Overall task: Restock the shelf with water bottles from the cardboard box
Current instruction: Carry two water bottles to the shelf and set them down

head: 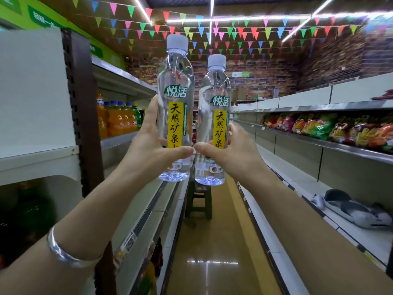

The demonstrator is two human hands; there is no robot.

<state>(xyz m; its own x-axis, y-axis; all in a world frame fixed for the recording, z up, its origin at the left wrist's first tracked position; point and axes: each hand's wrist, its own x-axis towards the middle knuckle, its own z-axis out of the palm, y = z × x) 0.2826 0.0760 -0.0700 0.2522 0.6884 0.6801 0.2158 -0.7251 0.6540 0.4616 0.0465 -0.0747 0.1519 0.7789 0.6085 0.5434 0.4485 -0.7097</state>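
Up front, head view: two water bottles raised side by side in a shop aisle.
Left hand: curled round the left bottle, thumb across its yellow label, fingers behind; silver bangle on the wrist.
Right hand: wrapped round the right bottle, thumb over the lower label.
Bottles: upright, pale caps on top, nearly touching near the base; thumb tips meeting between them.
Left shelf: orange soda bottles on a middle tier.
Right shelf: snack bags on the upper tier, grey slippers lower down.
Aisle: dark stool on the floor below the bottles.
Overhead: coloured pennants strung under the ceiling.
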